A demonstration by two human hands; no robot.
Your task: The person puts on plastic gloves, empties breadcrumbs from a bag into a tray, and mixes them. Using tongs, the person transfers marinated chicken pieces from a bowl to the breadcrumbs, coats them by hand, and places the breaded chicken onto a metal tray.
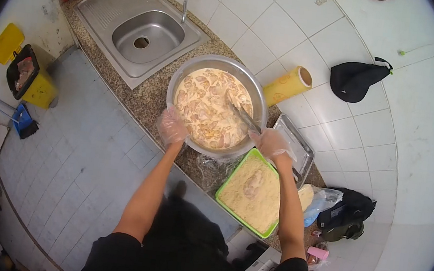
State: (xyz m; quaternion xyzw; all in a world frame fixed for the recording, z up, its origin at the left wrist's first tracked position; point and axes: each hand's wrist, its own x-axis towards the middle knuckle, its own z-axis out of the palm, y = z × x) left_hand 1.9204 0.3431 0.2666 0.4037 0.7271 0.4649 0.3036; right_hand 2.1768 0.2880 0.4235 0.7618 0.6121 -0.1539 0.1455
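Sink [142,26] left of metal bowl [216,62]. Bowl holds meat pieces [210,102] in creamy liquid. Green tray [233,175] with crumbs [268,200] near bowl. My gloved left hand [172,126] touches bowl rim, grip unclear; right hand [272,143] grips metal utensil [246,119] reaching into bowl.

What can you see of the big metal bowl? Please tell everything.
The bowl is round, wide and silvery, with a broad rim, and stands upright on the speckled counter. Raw-looking pieces in creamy liquid fill much of it. The gloved left hand touches its near rim; the right hand holds a metal utensil reaching inside. Its base is hidden.
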